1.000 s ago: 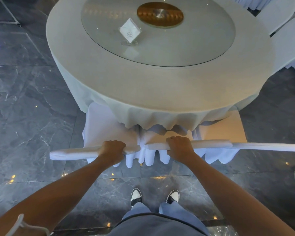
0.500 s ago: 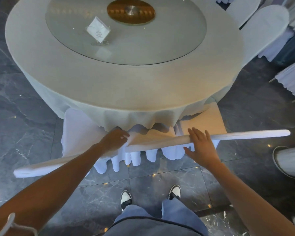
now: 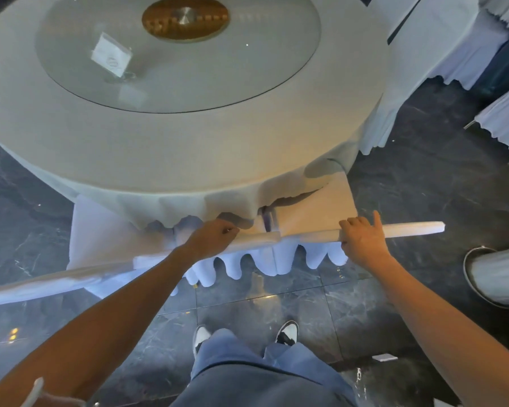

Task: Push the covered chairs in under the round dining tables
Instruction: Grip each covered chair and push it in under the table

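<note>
A round dining table (image 3: 188, 148) in a pale cloth carries a glass turntable (image 3: 247, 63). Two white covered chairs stand side by side at its near edge, seats partly under the hanging cloth. My left hand (image 3: 212, 236) grips the top of the left chair's back (image 3: 71, 277) near its right end. Over the top of the right chair's back (image 3: 409, 229) my right hand (image 3: 362, 239) is curled, its index finger sticking up. The right chair's seat (image 3: 315, 210) shows beyond the cloth.
More covered chairs (image 3: 441, 39) stand at the table's far right, another chair (image 3: 506, 124) at the right edge. A round covered object with a metal rim (image 3: 494, 277) sits on the dark marble floor to my right. A card holder (image 3: 110, 54) stands on the turntable.
My right hand has slid rightwards along the right chair's back and curled over it. The left chair's back now slants, its left end nearer to me. The view has swung right.
</note>
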Motion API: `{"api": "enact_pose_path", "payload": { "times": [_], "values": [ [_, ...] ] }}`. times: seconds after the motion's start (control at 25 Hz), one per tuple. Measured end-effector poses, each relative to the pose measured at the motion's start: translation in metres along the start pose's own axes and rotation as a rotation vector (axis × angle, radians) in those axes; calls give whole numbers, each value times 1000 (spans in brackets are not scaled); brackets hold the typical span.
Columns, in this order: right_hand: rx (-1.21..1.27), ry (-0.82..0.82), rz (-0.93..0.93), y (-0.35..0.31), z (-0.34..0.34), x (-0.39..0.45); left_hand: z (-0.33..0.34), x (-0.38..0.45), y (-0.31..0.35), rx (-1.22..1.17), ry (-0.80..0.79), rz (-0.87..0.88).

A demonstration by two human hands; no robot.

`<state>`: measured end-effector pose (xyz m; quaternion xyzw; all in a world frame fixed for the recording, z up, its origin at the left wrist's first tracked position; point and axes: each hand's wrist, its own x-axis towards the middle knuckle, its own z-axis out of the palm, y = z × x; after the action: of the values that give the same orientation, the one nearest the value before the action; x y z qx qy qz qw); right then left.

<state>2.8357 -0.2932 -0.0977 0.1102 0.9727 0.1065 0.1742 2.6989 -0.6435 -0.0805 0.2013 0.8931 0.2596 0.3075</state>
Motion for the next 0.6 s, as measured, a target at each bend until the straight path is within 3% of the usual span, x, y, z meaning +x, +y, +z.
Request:
{"api": "enact_pose_path", "payload": {
  "times": [0.12, 0.36, 0.52, 0.6],
  "values": [
    [6, -52, -16, 17, -9, 7, 13, 8, 14, 52, 2, -55],
    [79, -136, -104, 24, -21, 13, 36, 55, 65, 237, -151, -48],
    [279, -263, -208, 51, -25, 22, 67, 93, 110, 409, -285, 3],
    [443, -382, -261, 73, -27, 27, 80, 108, 143, 354, -329, 15]
  ]
}}
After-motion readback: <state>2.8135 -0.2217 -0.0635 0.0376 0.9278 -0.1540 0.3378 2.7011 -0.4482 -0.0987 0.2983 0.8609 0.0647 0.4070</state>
